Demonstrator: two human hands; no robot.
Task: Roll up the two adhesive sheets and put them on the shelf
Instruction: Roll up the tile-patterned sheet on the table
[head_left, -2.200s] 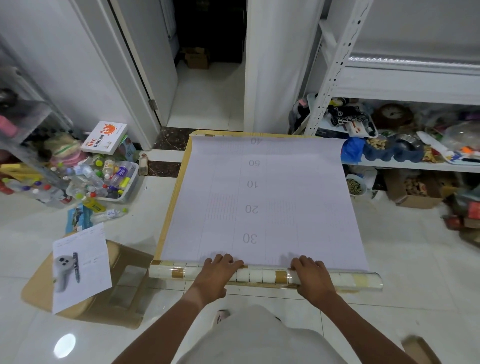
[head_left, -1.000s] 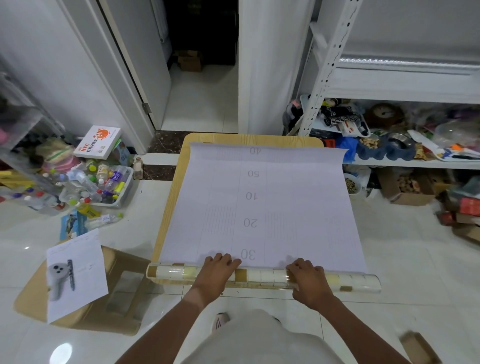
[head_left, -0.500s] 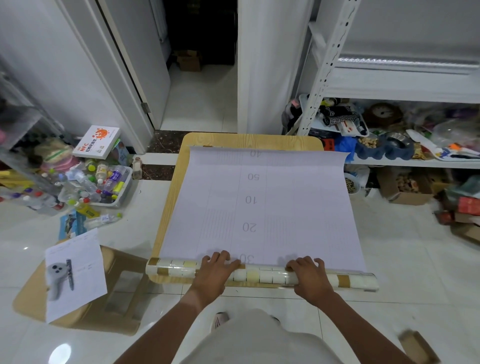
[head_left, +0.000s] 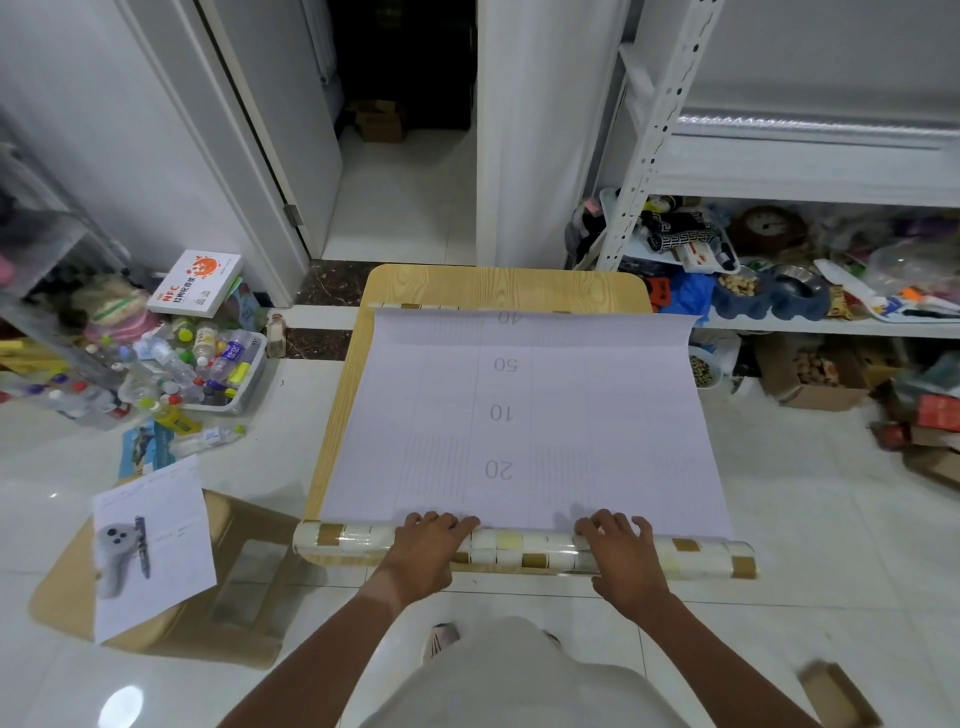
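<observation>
One sheet (head_left: 524, 415) on one table (head_left: 506, 285); two hands, left (head_left: 423, 553) and right (head_left: 621, 558), fingers spread, press its near roll (head_left: 519, 551).

Head-worn, wide-angle, looking forward and down, close over a table (head_left: 506, 283); shelf (head_left: 810, 179) at right.

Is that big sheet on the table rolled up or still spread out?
Partly rolled. The near end of the adhesive sheet is a tiled roll under the left hand and right hand; the rest lies flat.
</observation>
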